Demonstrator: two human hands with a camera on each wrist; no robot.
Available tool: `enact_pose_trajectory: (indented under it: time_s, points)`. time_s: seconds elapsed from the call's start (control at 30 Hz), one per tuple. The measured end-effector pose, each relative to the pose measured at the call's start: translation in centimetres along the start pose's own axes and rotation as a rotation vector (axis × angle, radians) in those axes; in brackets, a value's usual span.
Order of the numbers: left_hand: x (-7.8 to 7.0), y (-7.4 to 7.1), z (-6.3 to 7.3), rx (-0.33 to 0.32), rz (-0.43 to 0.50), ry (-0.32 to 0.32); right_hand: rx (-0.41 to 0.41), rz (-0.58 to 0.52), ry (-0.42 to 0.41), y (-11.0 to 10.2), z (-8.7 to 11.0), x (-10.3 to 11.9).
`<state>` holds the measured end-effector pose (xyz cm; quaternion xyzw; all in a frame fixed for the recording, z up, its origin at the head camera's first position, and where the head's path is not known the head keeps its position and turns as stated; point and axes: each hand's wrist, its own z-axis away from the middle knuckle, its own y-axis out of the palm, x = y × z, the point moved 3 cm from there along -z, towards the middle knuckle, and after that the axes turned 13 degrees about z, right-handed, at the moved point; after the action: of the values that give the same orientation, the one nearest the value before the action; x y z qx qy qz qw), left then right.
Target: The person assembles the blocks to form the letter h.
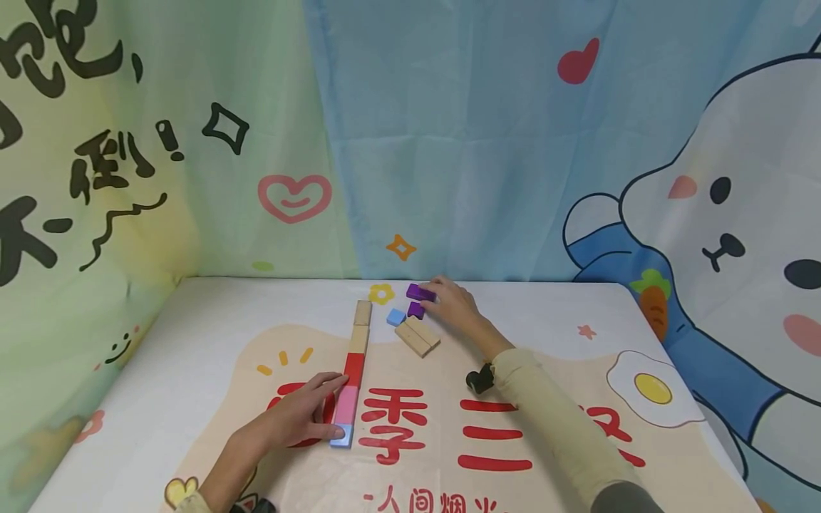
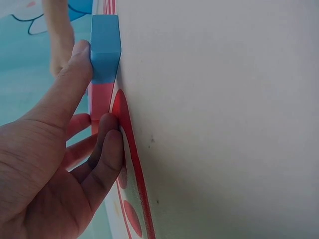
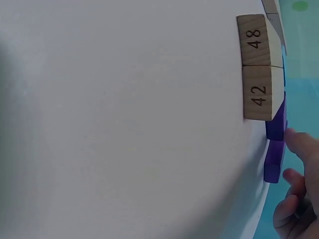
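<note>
The left hand (image 1: 300, 410) rests loose fingers along a row of blocks (image 1: 355, 365) on the surface (image 1: 545, 320), thumb by the blue end block (image 1: 343, 439). The right hand (image 1: 454, 304) touches two purple blocks (image 1: 417, 291) farther back; I can't tell if its fingers grip one.

The numbered blocks (image 3: 253, 41) look like bare, grained wood from my end. I read the blue block (image 2: 105, 40) as smooth and matt, the curtain (image 1: 487, 164) as softly creased cloth
</note>
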<state>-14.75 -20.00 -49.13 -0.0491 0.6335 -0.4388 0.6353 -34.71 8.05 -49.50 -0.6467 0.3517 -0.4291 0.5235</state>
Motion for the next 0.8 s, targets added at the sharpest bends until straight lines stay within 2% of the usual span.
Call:
enact_pose_trajectory:
  time_s: [0.2, 0.43, 0.8]
  points:
    - [-0.1, -0.01, -0.05, -0.004, 0.002, -0.005, 0.036, 0.003, 0.04, 0.04, -0.48, -0.29]
    - [-0.02, -0.03, -0.01, -0.003, 0.0, -0.001, 0.068, 0.032, 0.037, 0.24, -0.5, -0.5]
    - [-0.17, -0.08, 0.06, -0.002, -0.001, -0.008, 0.057, 0.025, 0.062, 0.4, -0.44, -0.45]
